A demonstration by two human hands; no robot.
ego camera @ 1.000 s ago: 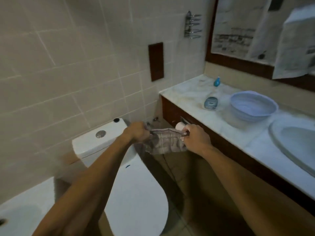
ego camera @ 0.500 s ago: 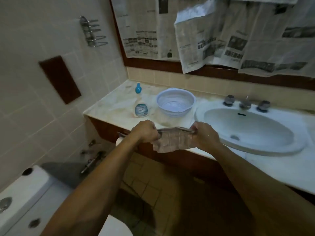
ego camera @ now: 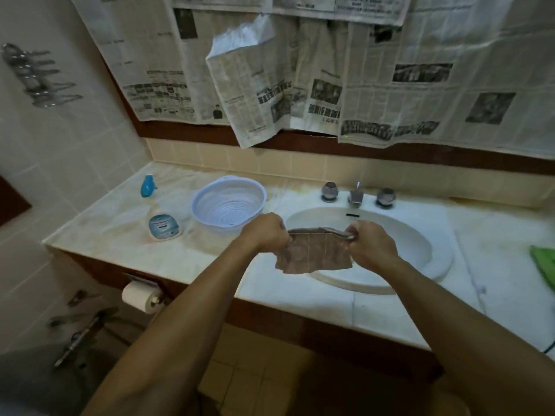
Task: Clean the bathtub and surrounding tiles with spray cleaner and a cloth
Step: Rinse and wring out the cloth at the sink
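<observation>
Sheets of newspaper (ego camera: pixel 390 70) cover the wall above the vanity, one sheet folded over and hanging loose near the middle. Below them a pale marble-look countertop (ego camera: pixel 120 229) runs the width of the view, stained yellowish around the back edge. Set into it is an oval white sink (ego camera: pixel 420 244) with a chrome faucet (ego camera: pixel 356 196) and a knob on either side.

Left of the sink stands a white slotted plastic basket (ego camera: pixel 228 204) (a colander-style bowl, round and ribbed). Just beside it, further left, a spray bottle (ego camera: pixel 163 226) with a blue trigger head (ego camera: pixel 148 185) stands on the counter, seen from above so its body is foreshortened.

Over the near rim of the sink, the brown checked cloth (ego camera: pixel 315 255) hangs stretched between both hands. The left hand (ego camera: pixel 264 232) clenches the cloth's left top corner in a fist; the right hand (ego camera: pixel 372 246) grips the right top corner the same way, fingers curled tight round the fabric. The top edge is pulled taut and the rest droops below.

At the far right edge of the counter a green cloth (ego camera: pixel 543 265) lies partly out of view. Under the counter's left end a toilet paper roll (ego camera: pixel 139 297) sits on its holder. On the tiled left wall a chrome wire rack (ego camera: pixel 39 76) is blurred.
</observation>
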